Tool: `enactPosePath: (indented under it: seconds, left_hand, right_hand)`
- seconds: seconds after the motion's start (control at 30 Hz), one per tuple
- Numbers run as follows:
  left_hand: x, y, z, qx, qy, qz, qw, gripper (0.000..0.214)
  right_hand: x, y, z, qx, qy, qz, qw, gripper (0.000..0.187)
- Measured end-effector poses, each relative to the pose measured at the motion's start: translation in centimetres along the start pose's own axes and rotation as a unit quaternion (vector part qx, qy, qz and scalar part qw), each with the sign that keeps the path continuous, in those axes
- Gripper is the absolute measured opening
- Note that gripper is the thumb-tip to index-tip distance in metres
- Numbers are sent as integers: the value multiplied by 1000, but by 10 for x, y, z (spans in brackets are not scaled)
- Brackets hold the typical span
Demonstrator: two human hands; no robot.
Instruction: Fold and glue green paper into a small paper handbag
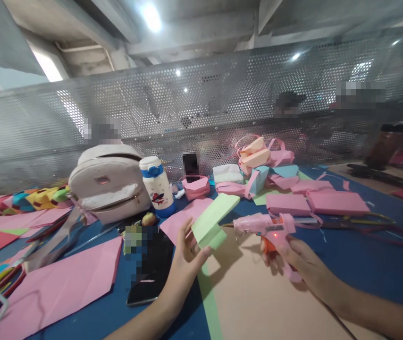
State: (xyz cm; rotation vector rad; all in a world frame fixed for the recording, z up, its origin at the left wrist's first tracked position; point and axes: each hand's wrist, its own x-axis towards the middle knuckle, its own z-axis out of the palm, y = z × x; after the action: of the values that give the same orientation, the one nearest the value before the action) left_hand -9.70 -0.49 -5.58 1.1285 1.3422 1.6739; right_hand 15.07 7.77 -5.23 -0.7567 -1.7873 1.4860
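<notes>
My left hand (189, 252) grips a folded piece of light green paper (215, 218), thumb on the near side and fingers behind it. The paper is creased and tilted, with a flap bent over at its lower edge. In my right hand (286, 257) is a pink hot glue gun (265, 225), with fingers by its orange trigger and a glue stick at its back. Its nozzle points left and sits close to the green paper's right edge; whether they touch I cannot tell. Beneath both hands lies a large peach sheet (258, 293) over a green one (208, 302).
Several small folded paper bags (288, 204) lie at the back right. A cream backpack (109, 184) and a white-and-blue bottle (158, 186) stand at the left back, before a perforated metal screen (215, 99). A black phone (152, 264) and pink sheets (67, 283) lie left of my left hand.
</notes>
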Motion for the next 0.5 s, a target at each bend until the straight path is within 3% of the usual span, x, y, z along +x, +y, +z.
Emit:
enactPosePath:
  seconds: [0.33, 0.5]
  left_hand:
    - [-1, -1, 0, -60, 40, -23, 997, 71]
    - [0, -5, -5, -59, 30, -20, 998, 67]
  right_hand:
    - [3, 4, 1, -14, 15, -8, 1000, 59]
    - [3, -3, -28, -151, 42, 21, 987, 50]
